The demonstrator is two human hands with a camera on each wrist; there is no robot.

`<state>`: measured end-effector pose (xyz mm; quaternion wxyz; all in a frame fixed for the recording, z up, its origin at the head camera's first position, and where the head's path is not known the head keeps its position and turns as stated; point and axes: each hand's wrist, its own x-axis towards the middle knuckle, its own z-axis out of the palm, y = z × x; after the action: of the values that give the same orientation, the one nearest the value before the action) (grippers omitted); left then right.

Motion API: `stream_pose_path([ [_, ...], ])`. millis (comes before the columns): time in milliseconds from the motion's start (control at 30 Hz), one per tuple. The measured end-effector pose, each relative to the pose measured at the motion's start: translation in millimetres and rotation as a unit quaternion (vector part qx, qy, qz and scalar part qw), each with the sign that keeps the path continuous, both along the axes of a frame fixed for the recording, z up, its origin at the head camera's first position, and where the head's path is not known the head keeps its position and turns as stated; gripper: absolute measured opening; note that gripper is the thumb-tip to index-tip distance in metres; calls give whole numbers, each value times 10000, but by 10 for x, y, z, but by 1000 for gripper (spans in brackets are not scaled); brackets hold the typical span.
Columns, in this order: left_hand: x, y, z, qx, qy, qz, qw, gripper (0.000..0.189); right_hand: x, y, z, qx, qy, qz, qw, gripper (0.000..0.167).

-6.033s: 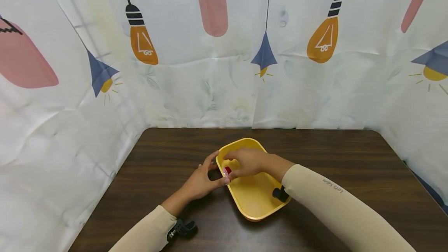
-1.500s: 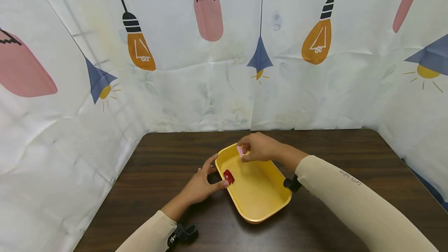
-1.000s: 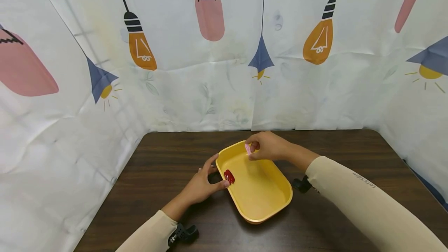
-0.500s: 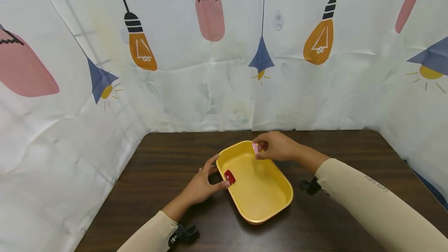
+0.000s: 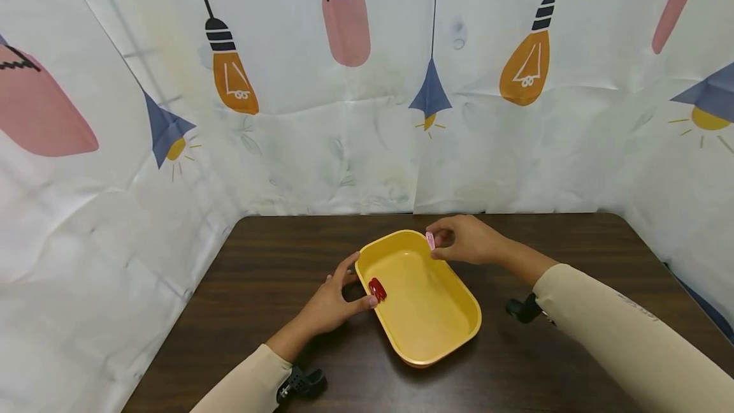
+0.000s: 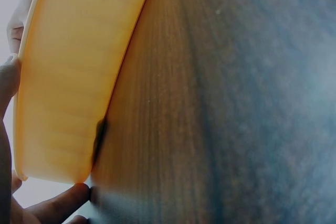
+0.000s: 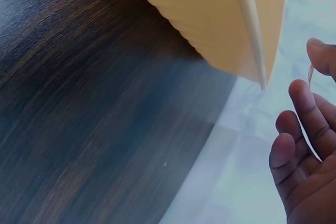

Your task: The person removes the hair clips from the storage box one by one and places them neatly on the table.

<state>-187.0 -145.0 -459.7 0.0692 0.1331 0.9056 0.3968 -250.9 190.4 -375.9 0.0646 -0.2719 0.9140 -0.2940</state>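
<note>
A yellow plastic tray [image 5: 424, 320] stands on the table, its outer wall [image 6: 73, 87] filling much of the left wrist view. My left hand [image 5: 328, 301] holds it at its left side, thumb on the rim and fingers around the far left corner. Inside, near that thumb, lie small shiny red pieces [image 5: 377, 289]; their kind is unclear. Between thumb and fingertips my right hand [image 5: 469, 239] pinches a small, flat, pink-and-white striped piece [image 5: 431, 241] above the tray's far right rim. In the right wrist view, that piece shows as a thin edge [image 7: 311, 74].
The dark wood-grain table [image 5: 550, 260] extends around the tray on all sides. A white curtain [image 5: 367, 158] printed with lamps and bulbs hangs behind and beside it. Dark wrist mounts [image 5: 301, 382] sit on both of the person's sleeves.
My right hand was low inside the tray beside the red pieces. It has lifted the pink piece and carried it rightward to the far right rim. The left hand keeps its place.
</note>
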Motion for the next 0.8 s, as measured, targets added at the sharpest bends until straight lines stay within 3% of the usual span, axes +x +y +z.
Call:
stream_pose_path([
  [800,-7,-6,1,-14,-20,-9,10000,100,48,447,-104,-123,222,-386,9989,59],
])
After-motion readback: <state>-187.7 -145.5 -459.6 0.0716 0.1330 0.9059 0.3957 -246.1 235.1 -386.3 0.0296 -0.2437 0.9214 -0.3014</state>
